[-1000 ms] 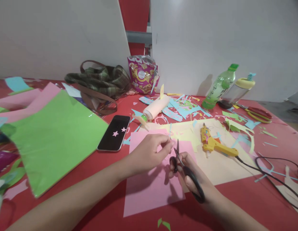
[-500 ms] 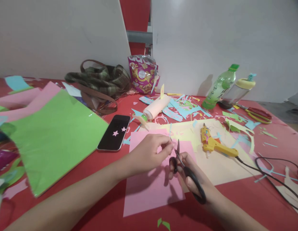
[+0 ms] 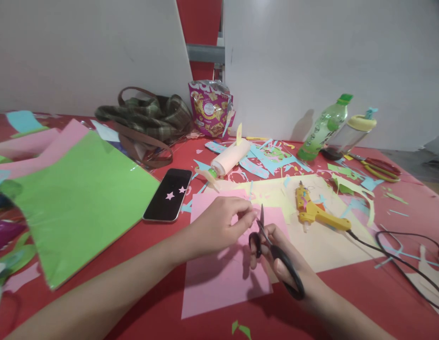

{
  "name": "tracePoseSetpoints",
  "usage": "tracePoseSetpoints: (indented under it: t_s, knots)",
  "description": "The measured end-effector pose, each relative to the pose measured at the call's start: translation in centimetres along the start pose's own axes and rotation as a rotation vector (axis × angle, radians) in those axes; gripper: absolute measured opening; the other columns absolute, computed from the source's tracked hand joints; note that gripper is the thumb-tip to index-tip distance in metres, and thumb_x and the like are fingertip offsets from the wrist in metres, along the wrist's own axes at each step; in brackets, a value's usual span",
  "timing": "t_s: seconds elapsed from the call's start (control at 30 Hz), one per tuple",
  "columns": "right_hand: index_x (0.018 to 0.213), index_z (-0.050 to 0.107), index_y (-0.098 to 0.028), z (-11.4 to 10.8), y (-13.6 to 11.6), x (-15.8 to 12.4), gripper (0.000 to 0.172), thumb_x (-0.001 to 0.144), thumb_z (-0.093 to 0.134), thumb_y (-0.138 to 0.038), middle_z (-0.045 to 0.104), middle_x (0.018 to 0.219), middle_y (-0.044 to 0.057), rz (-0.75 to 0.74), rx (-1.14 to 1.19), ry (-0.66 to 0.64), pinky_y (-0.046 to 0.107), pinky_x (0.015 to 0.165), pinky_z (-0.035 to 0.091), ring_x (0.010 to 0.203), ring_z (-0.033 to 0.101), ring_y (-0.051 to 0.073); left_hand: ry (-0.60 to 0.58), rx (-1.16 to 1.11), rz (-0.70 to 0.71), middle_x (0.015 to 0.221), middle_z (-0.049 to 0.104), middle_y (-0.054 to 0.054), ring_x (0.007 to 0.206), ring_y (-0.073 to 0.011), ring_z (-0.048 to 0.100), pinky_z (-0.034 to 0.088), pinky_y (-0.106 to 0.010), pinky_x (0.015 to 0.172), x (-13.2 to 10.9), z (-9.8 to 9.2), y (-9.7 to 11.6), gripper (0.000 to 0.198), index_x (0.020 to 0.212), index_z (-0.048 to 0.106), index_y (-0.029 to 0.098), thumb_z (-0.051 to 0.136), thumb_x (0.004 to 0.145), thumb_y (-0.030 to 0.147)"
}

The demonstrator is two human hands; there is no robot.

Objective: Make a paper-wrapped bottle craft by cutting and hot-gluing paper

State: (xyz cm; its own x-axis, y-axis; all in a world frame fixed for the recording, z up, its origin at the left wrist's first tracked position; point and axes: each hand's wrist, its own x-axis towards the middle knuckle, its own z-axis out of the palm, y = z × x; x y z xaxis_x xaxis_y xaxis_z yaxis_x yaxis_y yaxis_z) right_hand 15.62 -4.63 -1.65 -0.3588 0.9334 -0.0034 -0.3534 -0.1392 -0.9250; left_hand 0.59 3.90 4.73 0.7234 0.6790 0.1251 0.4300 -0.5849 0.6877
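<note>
My left hand (image 3: 224, 222) is closed in a pinch above a pink sheet of paper (image 3: 208, 278). Whatever lies between its thumb and finger is too small and hidden to make out. Close beside those fingertips, my right hand (image 3: 281, 257) holds black-handled scissors (image 3: 289, 271), thumb and fingers through the loops. The blades point away from me, slightly parted, with their tips near the left fingertips. To the left lies a dark-screened phone (image 3: 163, 208) with two small pink paper stars (image 3: 170, 195) on it.
A yellow glue gun (image 3: 320, 217) with a black cord rests on cream paper (image 3: 333, 259). Behind are a wrapped bottle craft (image 3: 231, 158), a snack bag (image 3: 210, 111), paper scraps, a green bottle (image 3: 322, 130) and a clear cup (image 3: 347, 139). A large green sheet (image 3: 81, 203) lies left.
The scissors have shifted very slightly in my right hand, their blade tips moving a little left. My left hand stays almost still in its pinch.
</note>
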Motion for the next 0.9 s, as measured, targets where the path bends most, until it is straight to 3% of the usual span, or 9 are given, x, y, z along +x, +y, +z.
tracePoseSetpoints:
  t_s: [0.4, 0.9]
  knots:
    - [0.081, 0.034, -0.021, -0.5, 0.3, 0.2, 0.035, 0.071, 0.056, -0.046, 0.049, 0.071, -0.001, 0.02, 0.045, -0.012, 0.024, 0.053, 0.04, 0.055, 0.051, 0.009, -0.036, -0.005, -0.031, 0.059, 0.052, 0.002, 0.058, -0.0088, 0.046, 0.032, -0.02, 0.057, -0.2, -0.3, -0.3, 0.027, 0.061, 0.052, 0.014, 0.037, 0.082, 0.024]
    - [0.077, 0.03, -0.022, 0.3, -0.8, 0.1, 0.036, 0.071, 0.055, -0.048, 0.046, 0.065, -0.004, 0.021, 0.006, -0.013, 0.02, 0.043, 0.036, 0.046, 0.046, 0.007, -0.058, -0.188, -0.15, 0.052, 0.041, 0.004, 0.052, -0.0089, 0.038, 0.029, -0.02, 0.051, -0.2, -0.3, -0.3, 0.03, 0.058, 0.048, 0.015, 0.036, 0.081, 0.031]
